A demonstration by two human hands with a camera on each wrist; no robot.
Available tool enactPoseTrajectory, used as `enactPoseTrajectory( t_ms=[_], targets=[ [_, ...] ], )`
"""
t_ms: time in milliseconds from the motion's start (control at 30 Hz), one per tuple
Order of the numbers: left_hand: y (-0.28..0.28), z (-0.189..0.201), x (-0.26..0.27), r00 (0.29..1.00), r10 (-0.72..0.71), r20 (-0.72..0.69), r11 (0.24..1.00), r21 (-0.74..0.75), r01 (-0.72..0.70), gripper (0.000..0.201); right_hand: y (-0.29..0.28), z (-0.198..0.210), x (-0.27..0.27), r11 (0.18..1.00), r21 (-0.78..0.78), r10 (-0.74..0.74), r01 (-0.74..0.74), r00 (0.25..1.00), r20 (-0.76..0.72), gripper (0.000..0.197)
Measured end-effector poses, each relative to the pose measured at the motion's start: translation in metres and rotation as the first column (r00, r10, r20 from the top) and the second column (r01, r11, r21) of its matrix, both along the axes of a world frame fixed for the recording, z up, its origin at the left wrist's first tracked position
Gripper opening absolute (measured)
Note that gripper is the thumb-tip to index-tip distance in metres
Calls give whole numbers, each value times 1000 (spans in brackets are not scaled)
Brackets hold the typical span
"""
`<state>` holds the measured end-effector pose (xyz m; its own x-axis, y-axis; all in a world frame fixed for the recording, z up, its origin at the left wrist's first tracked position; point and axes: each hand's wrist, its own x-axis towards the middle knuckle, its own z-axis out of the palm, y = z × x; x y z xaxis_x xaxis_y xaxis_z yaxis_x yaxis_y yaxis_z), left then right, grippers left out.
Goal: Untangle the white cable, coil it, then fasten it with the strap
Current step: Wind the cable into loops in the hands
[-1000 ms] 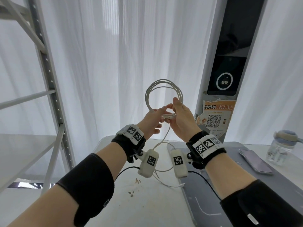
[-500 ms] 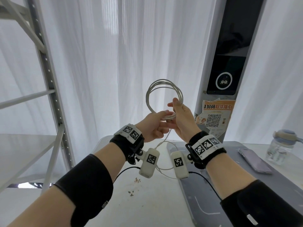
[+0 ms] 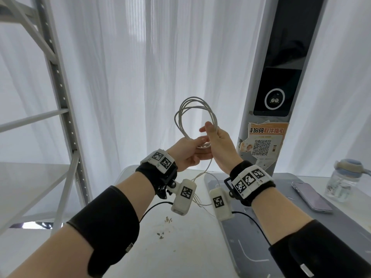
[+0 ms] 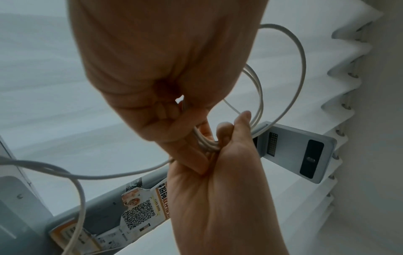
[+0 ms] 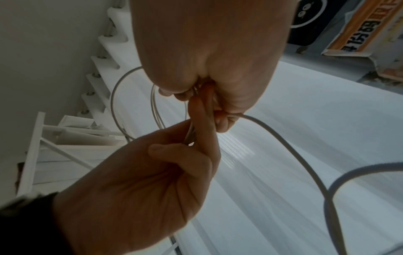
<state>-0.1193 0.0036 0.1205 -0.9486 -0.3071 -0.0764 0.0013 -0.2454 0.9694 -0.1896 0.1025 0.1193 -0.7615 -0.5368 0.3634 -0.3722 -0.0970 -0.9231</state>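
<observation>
The left hand (image 3: 187, 152) and right hand (image 3: 218, 144) are both gripping the bottom of the coiled white cable (image 3: 195, 117), fingers curled around the bundled loops. The coil is standing upright above the hands; its loose tail is hanging down to the surface (image 3: 180, 247).

We read orange-white sticker (image 3: 264, 140) on grey pillar (image 3: 259, 77): Chinese heading, partly cut off, "…份码 取件指引"; QR code below; small print illegible. Same sticker (image 4: 141, 205) in left wrist view, sideways. Wristbands (image 3: 249, 180) and wrist camera housings (image 3: 185, 192) carry black-white square markers, no text.
</observation>
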Motion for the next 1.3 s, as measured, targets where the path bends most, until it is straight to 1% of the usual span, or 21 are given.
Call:
enactPoseTrajectory(
  t_ms=[67,167,233,300,467,533,633,700,833,933,1033,1133,1300],
  targets=[
    [0,1,1,1000,-4,-25,1000,-1,4,16,1,2,3,1000,3,-11,11,1000,-7,47],
    [-1,1,1,998,-13,-61,1000,6,14,17,3,5,6,1000,6,-5,6,999,-46,34],
    [-2,2,1,997,-10,-78,1000,-2,10,17,2,7,3,1000,1,-3,3,997,-77,32],
    [-3,2,1,995,-1,-100,999,-34,-2,18,3,7,0,1000,-11,-1,0,997,-74,31],
    [-6,-3,-3,986,49,-159,981,-176,-77,28,3,4,-5,998,-55,18,-15,998,56,33],
    [-7,-6,-6,982,97,-165,972,-195,-129,31,3,6,-2,996,-84,32,-21,991,133,32],
    [-7,-10,-6,983,115,-143,970,-198,-142,34,1,9,2,995,-96,24,-3,975,220,28],
    [-7,-10,-6,983,129,-128,963,-222,-155,31,1,9,3,995,-103,31,-5,968,249,27],
    [-9,-9,-6,982,154,-112,929,-322,-182,32,5,7,4,995,-79,71,-53,968,240,28],
    [-12,-15,-7,986,146,-87,936,-309,-166,32,4,3,4,999,-8,50,-50,974,219,30],
    [-11,-24,-7,984,165,-74,945,-274,-179,33,2,-5,1,999,8,34,-37,969,243,28],
    [-9,-28,-6,977,197,-84,954,-214,-211,23,1,-13,1,999,14,23,-29,957,288,28],
    [-5,-33,-4,982,165,-95,975,-132,-177,23,-1,-19,2,997,-72,21,10,904,427,28]
  ],
)
